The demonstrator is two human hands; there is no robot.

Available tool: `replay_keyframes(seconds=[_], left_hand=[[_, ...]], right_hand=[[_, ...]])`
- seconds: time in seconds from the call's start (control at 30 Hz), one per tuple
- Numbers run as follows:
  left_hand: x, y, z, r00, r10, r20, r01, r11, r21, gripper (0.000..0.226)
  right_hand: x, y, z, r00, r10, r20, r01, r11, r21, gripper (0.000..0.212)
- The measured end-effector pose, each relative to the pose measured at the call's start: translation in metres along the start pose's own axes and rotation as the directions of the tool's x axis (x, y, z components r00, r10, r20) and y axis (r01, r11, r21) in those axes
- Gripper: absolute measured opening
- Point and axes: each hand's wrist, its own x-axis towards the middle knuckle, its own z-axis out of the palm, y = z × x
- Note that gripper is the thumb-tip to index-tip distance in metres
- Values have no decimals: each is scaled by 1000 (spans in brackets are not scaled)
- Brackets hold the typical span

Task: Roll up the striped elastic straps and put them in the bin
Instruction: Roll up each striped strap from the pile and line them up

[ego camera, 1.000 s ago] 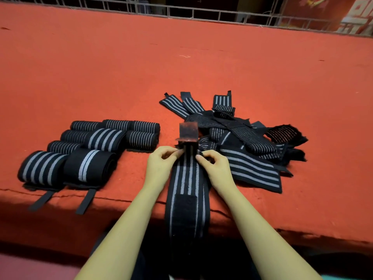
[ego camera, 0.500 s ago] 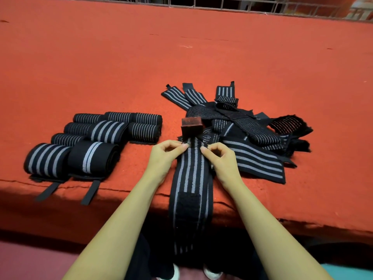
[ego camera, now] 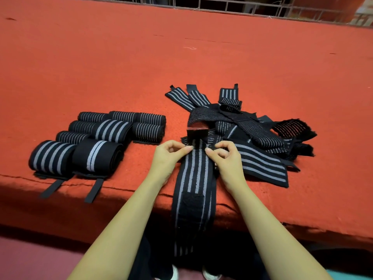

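**A:** Where is the black elastic strap with grey stripes (ego camera: pixel 194 174), and how will it handle?

**B:** It lies flat across the near edge of the red felt-covered table (ego camera: pixel 121 57), with its tail hanging down over the front. I'd judge it light, soft and springy. It should bend easily, but a roll will loosen unless kept taut.

**A:** Where should one take hold?

**B:** At the far end, where the short reddish end tab (ego camera: pixel 196 132) stands folded up. The left hand (ego camera: pixel 167 156) and right hand (ego camera: pixel 226 158) each pinch an edge just below it, thumb against forefinger, other fingers curled. That is the right place for a tight first turn.

**A:** Anything awkward?

**B:** The black fuzzy fastening patch (ego camera: pixel 190 201) further down may snag on the felt.

**A:** And around it?

**B:** The loose heap of striped straps (ego camera: pixel 252 134) touches it on the right. The finished rolls (ego camera: pixel 96 142) sit to the left. I see no bin.
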Motion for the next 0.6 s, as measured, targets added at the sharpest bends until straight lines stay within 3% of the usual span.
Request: replay_keyframes(seconds=[0.13,0.33,0.43,0.53,0.6], left_hand=[[1,0,-1,999,-36,10,36,999,-28,32],[13,12,2,972,-147,185,149,989,3,42],[15,13,9,982,-127,139,128,992,6,21],[12,10,17,989,-91,119,88,996,35,16],[9,9,21,989,-77,123,73,997,35,15]], right_hand=[[0,-1,0,998,-6,63,6,1000,3,24],[-1,-5,-1,996,-24,81,24,1000,2,17],[-1,-5,0,997,9,79,-10,1000,8,13],[3,-9,3,992,45,120,-50,998,47,9],[6,-12,3,991,-9,134,6,1000,23,9]])
